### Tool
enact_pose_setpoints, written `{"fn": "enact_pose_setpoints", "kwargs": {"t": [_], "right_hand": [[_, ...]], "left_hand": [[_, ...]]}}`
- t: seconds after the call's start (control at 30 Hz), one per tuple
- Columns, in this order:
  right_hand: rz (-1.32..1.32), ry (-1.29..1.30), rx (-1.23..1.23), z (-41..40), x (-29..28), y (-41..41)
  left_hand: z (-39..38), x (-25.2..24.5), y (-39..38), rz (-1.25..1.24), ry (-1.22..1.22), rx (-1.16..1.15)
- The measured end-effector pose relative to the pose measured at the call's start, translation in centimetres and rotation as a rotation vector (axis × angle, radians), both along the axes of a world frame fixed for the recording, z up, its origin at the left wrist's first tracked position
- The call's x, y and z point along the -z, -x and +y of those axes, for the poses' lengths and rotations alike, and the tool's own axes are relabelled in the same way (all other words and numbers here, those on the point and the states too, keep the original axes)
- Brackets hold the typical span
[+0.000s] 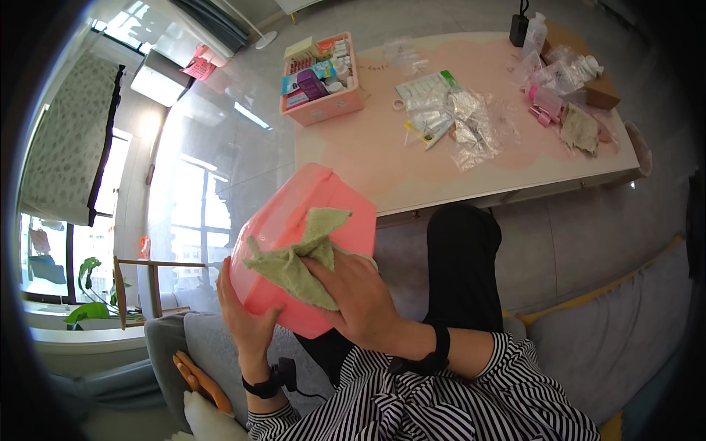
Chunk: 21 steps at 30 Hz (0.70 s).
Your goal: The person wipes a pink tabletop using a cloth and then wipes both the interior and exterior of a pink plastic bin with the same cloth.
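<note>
A pink plastic box (pixel 353 215) is tilted above my lap, close to the table's near edge. My left hand (pixel 248 320) grips its lower left side, thumb on one face and fingers round the edge. In my right hand (pixel 356 292) is a pale green cloth (pixel 298 264), bunched under the fingers and pressed against the box. Part of the box is hidden behind the cloth and my right hand.
On the low table (pixel 353 165) stand a pink basket (pixel 325 110) packed with small boxes and bottles, clear plastic bags (pixel 474 127), a tape roll (pixel 398 104), a crumpled cloth (pixel 579 131), a cardboard box (pixel 601 91) and a white bottle (pixel 535 34). A grey sofa (pixel 606 297) lies right.
</note>
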State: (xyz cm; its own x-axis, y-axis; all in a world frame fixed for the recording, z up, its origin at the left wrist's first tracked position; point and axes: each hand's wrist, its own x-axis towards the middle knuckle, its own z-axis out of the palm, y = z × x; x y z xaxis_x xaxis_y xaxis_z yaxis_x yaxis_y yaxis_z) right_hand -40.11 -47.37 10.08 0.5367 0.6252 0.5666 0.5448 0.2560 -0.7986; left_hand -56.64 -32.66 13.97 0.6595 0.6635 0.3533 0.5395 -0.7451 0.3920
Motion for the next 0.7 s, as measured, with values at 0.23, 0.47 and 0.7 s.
{"fn": "enact_pose_setpoints", "kwargs": {"t": [0.23,0.47,0.7], "right_hand": [[0.441,0.061,-0.277,4.1,3.0,-5.1],[0.491,0.261,-0.201,9.2,10.2,-10.0],[0.538,0.399,-0.1,11.4,15.8,-12.3]], "left_hand": [[2.1,2.0,0.7,-0.032,-0.065,-0.077],[1.9,1.9,0.2,-0.041,-0.101,-0.093],[2.1,2.0,0.2,-0.039,-0.085,-0.089]]}}
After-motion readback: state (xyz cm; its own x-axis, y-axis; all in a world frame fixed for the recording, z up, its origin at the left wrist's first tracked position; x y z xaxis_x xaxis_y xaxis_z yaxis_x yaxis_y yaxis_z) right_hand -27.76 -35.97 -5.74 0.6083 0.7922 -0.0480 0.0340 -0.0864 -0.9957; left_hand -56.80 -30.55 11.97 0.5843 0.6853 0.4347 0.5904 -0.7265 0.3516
